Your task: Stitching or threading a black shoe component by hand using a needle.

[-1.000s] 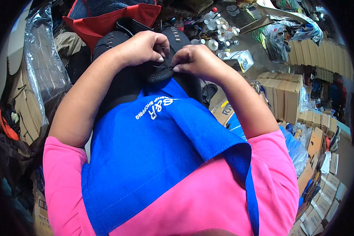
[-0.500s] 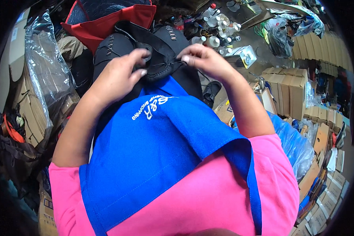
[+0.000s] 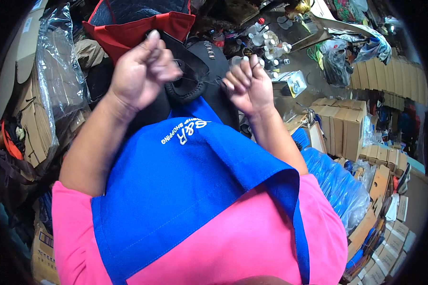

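Observation:
A black leather shoe upper with a padded collar and metal eyelets lies on my blue apron. My left hand is raised above its left side, fingers pinched together. My right hand is held up at its right side, also closed in a pinch. A thin thread stretches from the shoe upper toward both hands. My forearms come up from the pink sleeves at either side.
A red fabric piece lies beyond the shoe upper. Clear plastic over flat cardboard is on the left. Small bottles stand at the back. Cardboard boxes and a blue plastic bag are on the right.
Both hands were pressed together on the black shoe upper. They have since lifted and drawn apart, left hand to the left, right hand to the right, with the thread stretched between.

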Available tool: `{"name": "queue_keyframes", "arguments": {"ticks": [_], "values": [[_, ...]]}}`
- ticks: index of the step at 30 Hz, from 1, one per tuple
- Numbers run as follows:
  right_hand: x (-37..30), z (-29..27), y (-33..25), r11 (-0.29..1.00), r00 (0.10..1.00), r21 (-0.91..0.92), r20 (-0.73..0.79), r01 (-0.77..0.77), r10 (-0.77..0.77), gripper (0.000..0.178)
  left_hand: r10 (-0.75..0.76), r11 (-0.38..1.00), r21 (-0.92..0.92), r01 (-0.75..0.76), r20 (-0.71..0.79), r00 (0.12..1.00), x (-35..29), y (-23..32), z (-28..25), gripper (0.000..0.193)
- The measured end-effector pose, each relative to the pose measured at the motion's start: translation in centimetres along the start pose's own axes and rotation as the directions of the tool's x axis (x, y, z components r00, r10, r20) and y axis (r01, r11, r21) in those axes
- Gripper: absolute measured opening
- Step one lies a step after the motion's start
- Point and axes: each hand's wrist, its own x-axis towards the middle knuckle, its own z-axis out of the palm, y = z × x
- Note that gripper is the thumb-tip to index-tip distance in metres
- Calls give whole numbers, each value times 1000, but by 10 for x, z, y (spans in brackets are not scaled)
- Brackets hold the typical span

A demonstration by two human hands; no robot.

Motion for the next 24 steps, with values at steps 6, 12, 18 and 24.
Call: {"name": "queue_keyframes", "arguments": {"ticks": [6, 12, 18, 24], "values": [[-27, -16, -13, 963, 990, -271, -137, -7, -31, 46, -17, 992, 115, 50, -266, 964, -7, 11, -30, 41], [-57, -64, -89, 123, 947, -945, -313, -303, -70, 52, 292, 285, 935, 210, -294, 910, -36, 74, -80, 35], [13, 41, -53, -12, 994, -999, 35, 36, 106, 44, 69, -335, 931, -144, 176, 982, -5, 29, -16, 47], [43, 47, -25, -348, 925, -937, -111, 24, 363, 42, 63, -418, 907, -47, 80, 995, 9, 4, -8, 50]]}}
